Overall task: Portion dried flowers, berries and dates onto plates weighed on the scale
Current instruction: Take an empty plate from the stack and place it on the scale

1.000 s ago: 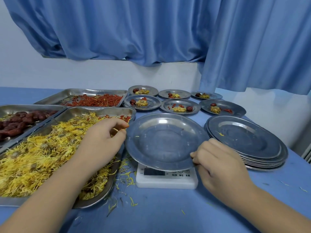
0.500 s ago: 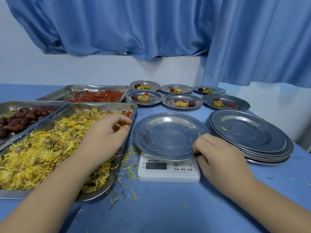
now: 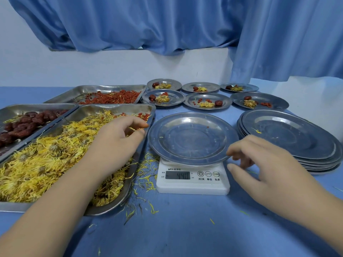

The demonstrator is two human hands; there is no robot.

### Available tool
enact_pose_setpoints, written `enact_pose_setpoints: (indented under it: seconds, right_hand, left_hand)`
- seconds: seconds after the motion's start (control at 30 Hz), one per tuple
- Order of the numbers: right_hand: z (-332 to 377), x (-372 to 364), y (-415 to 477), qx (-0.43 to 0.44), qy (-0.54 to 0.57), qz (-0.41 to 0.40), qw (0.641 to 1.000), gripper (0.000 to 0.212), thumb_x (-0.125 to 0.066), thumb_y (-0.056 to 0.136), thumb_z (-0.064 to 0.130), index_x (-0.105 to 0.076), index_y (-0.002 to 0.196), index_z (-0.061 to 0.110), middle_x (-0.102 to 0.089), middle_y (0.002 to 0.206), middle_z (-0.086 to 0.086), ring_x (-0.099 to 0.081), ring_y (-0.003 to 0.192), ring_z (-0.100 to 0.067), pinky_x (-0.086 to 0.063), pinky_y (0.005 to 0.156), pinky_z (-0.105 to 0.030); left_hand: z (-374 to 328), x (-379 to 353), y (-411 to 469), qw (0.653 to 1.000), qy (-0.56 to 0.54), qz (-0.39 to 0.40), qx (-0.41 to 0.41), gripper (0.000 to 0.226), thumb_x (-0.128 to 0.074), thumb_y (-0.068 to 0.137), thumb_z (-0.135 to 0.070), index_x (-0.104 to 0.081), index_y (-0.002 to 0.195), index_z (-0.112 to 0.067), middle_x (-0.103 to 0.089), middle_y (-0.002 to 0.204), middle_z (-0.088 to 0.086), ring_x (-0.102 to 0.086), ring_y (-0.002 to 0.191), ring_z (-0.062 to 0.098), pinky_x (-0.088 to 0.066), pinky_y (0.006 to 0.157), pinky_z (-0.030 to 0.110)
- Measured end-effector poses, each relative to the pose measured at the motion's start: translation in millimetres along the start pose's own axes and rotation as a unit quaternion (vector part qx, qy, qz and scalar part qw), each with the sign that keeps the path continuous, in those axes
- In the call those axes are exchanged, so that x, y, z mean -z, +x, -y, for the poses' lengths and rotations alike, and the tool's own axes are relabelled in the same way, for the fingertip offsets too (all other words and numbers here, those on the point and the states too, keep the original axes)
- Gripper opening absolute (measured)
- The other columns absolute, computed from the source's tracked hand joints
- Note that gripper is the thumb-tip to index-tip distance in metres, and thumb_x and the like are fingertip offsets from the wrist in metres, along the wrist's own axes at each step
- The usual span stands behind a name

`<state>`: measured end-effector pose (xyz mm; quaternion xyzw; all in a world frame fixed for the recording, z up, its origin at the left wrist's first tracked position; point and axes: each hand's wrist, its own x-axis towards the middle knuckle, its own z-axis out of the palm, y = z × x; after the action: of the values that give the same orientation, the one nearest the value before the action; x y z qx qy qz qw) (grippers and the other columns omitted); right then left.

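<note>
An empty steel plate (image 3: 193, 138) sits on a white digital scale (image 3: 193, 179) whose display is lit. My left hand (image 3: 115, 143) lies in the tray of dried yellow flowers (image 3: 46, 158), and its fingertips pinch a few petals near the tray's right edge. My right hand (image 3: 259, 164) hovers beside the plate's near right rim with loosely curled fingers that hold nothing. A tray of dark red dates (image 3: 26, 123) stands at the left. Behind it is a tray of red berries (image 3: 111, 97).
Several filled small plates (image 3: 207, 102) stand in two rows at the back. A stack of empty plates (image 3: 289, 140) sits right of the scale. Loose petals (image 3: 146, 173) litter the blue table between tray and scale. A white wall and blue curtain close off the back.
My right hand has let go of the plate's rim and drawn back a little to the right. My left hand stays in the flower tray.
</note>
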<state>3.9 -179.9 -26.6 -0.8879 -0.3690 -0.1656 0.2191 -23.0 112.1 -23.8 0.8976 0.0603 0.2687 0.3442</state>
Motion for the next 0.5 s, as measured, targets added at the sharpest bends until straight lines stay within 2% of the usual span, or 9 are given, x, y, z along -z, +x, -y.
enact_pose_setpoints:
  seconds: [0.03,0.1,0.17,0.23,0.33,0.5]
  right_hand:
    - [1,2,-2,0.007,-0.010,0.029,1.000,0.009,-0.054,0.083,0.041,-0.053,0.091,0.037,-0.050,0.076,0.020,-0.053,0.069,-0.003,-0.049,0.062,-0.031]
    - [3,2,-5,-0.001,-0.037,0.106,0.994,0.028,-0.039,0.080,0.059,-0.050,0.095,0.038,-0.051,0.071,0.019,-0.050,0.065,-0.002,-0.046,0.060,-0.029]
    - [4,-4,-8,-0.008,-0.078,0.152,0.985,0.043,-0.027,0.076,0.069,-0.043,0.105,0.041,-0.051,0.069,0.018,-0.047,0.063,-0.002,-0.040,0.058,-0.026]
    - [5,-10,-11,-0.013,-0.090,0.160,0.983,0.047,-0.023,0.074,0.072,-0.035,0.109,0.042,-0.049,0.066,0.016,-0.047,0.063,-0.003,-0.036,0.057,-0.026]
    - [4,-15,-11,-0.026,-0.080,0.163,0.983,0.048,-0.025,0.073,0.073,-0.032,0.109,0.043,-0.050,0.065,0.014,-0.051,0.065,-0.005,-0.041,0.058,-0.028]
    - [7,-15,-11,-0.049,-0.096,0.167,0.980,0.048,-0.025,0.072,0.075,-0.030,0.108,0.044,-0.048,0.061,0.011,-0.048,0.059,-0.005,-0.027,0.047,-0.021]
  left_hand:
    - [0,0,0,1.000,0.001,0.001,0.002,0.017,-0.058,0.093,-0.021,-0.068,0.100,-0.032,-0.063,0.085,-0.017,-0.054,0.065,-0.010,-0.036,0.052,0.003]
    - [1,0,0,1.000,0.003,0.003,0.003,0.017,-0.058,0.093,-0.021,-0.068,0.100,-0.033,-0.062,0.086,-0.017,-0.054,0.066,-0.010,-0.036,0.053,0.003]
    - [0,-1,-1,1.000,0.007,0.006,0.001,0.017,-0.058,0.093,-0.022,-0.068,0.099,-0.033,-0.061,0.085,-0.018,-0.054,0.065,-0.011,-0.035,0.053,0.003]
    - [0,-1,-1,1.000,0.008,0.007,-0.003,0.017,-0.058,0.093,-0.022,-0.068,0.098,-0.034,-0.061,0.084,-0.018,-0.054,0.067,-0.012,-0.035,0.054,0.001]
    - [-1,-1,-2,1.000,0.005,0.004,-0.006,0.017,-0.059,0.093,-0.021,-0.069,0.096,-0.034,-0.062,0.082,-0.018,-0.054,0.065,-0.009,-0.035,0.053,0.002]
    - [-2,-2,-2,1.000,-0.007,0.002,-0.005,0.017,-0.059,0.093,-0.018,-0.069,0.095,-0.032,-0.061,0.079,-0.016,-0.052,0.054,-0.007,-0.036,0.049,0.004]
